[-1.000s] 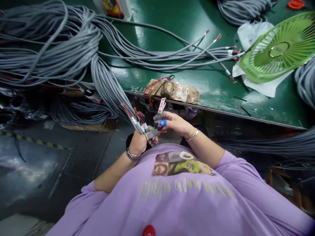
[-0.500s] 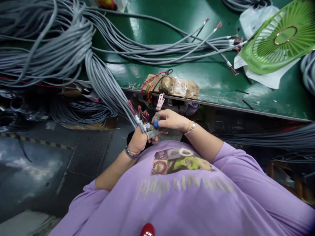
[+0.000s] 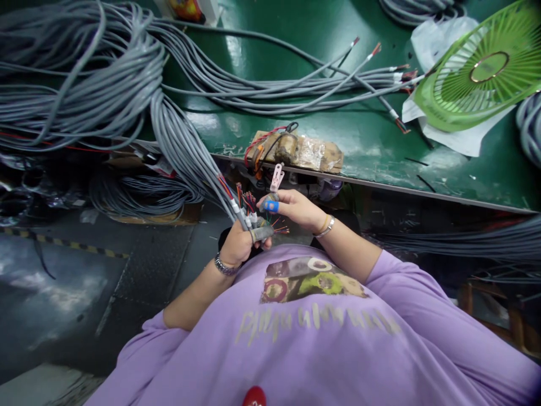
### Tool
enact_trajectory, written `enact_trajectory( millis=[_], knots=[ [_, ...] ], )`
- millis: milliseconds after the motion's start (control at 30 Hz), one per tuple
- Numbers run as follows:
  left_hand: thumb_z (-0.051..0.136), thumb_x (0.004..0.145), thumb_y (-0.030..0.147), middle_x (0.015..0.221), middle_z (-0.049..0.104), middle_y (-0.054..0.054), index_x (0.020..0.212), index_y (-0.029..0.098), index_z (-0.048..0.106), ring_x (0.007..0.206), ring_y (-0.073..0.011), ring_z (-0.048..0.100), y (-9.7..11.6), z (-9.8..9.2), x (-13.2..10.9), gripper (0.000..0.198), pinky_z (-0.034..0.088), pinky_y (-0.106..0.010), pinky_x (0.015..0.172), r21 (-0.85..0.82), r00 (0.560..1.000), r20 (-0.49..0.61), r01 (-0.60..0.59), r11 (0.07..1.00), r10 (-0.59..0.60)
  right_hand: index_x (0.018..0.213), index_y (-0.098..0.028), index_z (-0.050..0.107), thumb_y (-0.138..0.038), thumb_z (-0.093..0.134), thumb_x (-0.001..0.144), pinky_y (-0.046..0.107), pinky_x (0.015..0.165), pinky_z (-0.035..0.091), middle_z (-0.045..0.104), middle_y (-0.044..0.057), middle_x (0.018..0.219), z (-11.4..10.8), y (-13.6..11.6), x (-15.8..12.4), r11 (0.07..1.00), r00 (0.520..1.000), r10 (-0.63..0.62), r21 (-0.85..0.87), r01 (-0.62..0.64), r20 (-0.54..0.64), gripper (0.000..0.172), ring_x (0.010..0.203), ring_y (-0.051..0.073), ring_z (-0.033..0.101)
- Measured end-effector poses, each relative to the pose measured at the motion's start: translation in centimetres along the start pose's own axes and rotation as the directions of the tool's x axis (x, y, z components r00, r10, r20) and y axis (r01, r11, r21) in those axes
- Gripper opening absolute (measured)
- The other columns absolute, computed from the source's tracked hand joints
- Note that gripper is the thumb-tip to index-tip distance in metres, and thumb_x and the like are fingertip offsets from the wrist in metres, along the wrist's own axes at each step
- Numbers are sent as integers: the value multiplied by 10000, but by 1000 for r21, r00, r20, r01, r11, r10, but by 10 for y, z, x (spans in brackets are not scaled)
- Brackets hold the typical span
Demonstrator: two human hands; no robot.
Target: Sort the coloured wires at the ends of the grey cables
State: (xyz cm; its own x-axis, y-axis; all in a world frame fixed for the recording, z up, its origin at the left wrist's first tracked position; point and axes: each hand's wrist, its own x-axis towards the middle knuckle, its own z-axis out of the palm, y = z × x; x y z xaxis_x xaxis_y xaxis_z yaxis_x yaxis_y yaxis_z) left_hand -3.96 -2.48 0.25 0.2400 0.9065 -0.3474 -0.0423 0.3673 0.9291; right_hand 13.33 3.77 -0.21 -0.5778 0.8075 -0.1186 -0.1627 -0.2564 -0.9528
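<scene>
My left hand (image 3: 237,245) is closed around the ends of several grey cables (image 3: 192,148) that run down from the bench. Stripped coloured wires (image 3: 249,199) stick up above its fingers. Thin wires with bare tips (image 3: 279,227) fan out to the right past the covered thumb. My right hand (image 3: 299,211) is just above them, thumb and fingertips pinched together, with blue tape and grey covers on the digits. What the pinch holds, if anything, is too small to make out. Behind it, a pale pink clip (image 3: 276,177) hangs at the bench edge.
Across the green bench (image 3: 372,163) lie more grey cables (image 3: 270,90) with stripped ends. A big cable coil (image 3: 80,84) fills the left side. A taped block with wires (image 3: 310,152) sits at the front edge. A green fan (image 3: 473,79) stands right. Other coils (image 3: 147,194) lie below.
My right hand's thumb and fingers have shifted slightly, showing more of the blue tape. The thin wires at my left thumb are more spread. My left hand keeps its grip on the cables.
</scene>
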Motion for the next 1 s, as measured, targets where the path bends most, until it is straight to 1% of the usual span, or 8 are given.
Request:
enact_trajectory(
  millis=[133,300,367,433,533,600,800,1000],
  knots=[
    [783,642,377,465,617,-47,548,121,633,395,-116,553,6,-3,1,311,292,-203,382,-79,1000,9,23,997,-22,939,-171,714,-444,738,774,237,744,527,736,64,996,-21,7,-4,977,992,107,191,-94,-63,320,884,142,659],
    [791,613,385,454,617,-46,589,116,647,374,-124,558,14,0,9,306,283,-196,361,-178,997,59,49,983,-39,936,-163,671,-638,570,849,208,556,510,716,74,892,-24,5,11,904,966,238,385,-185,-95,494,652,102,613],
    [789,611,387,453,611,-40,581,118,637,372,-128,562,17,1,14,310,290,-197,354,-214,997,73,55,975,-40,932,-163,662,-647,652,780,187,491,447,690,39,810,-17,3,17,916,980,185,372,-146,-71,507,561,76,543],
    [786,609,386,450,601,-30,588,121,635,370,-130,557,20,2,19,306,314,-203,353,-250,996,86,59,966,-38,841,-156,644,-625,736,704,175,444,353,626,-8,678,-9,3,20,948,985,86,315,-35,-149,497,489,51,444],
    [785,599,369,438,583,-20,611,123,642,358,-126,533,23,1,25,285,350,-215,356,-289,993,105,80,954,-51,712,-156,604,-642,735,686,196,441,270,527,-41,555,-3,6,23,979,925,-65,156,132,-373,504,469,49,357],
    [786,586,356,428,574,-20,605,122,637,352,-120,517,25,0,28,278,351,-214,352,-298,991,116,102,949,-70,702,-163,604,-704,656,719,208,459,289,533,-29,571,-2,8,26,978,901,-81,139,153,-427,544,490,63,373],
    [792,562,374,418,569,-19,567,127,609,334,-109,503,27,1,37,307,331,-204,338,-270,983,152,138,953,-99,831,-168,657,-734,622,733,221,547,397,608,4,682,-1,3,36,897,924,162,443,9,-346,576,600,99,509],
    [774,587,354,432,578,-24,595,118,630,347,-122,525,22,2,44,276,343,-211,348,-241,975,173,176,954,-136,794,-161,640,-716,675,699,237,578,411,593,1,663,1,4,41,862,923,128,500,77,-362,564,609,106,507]
  ],
)
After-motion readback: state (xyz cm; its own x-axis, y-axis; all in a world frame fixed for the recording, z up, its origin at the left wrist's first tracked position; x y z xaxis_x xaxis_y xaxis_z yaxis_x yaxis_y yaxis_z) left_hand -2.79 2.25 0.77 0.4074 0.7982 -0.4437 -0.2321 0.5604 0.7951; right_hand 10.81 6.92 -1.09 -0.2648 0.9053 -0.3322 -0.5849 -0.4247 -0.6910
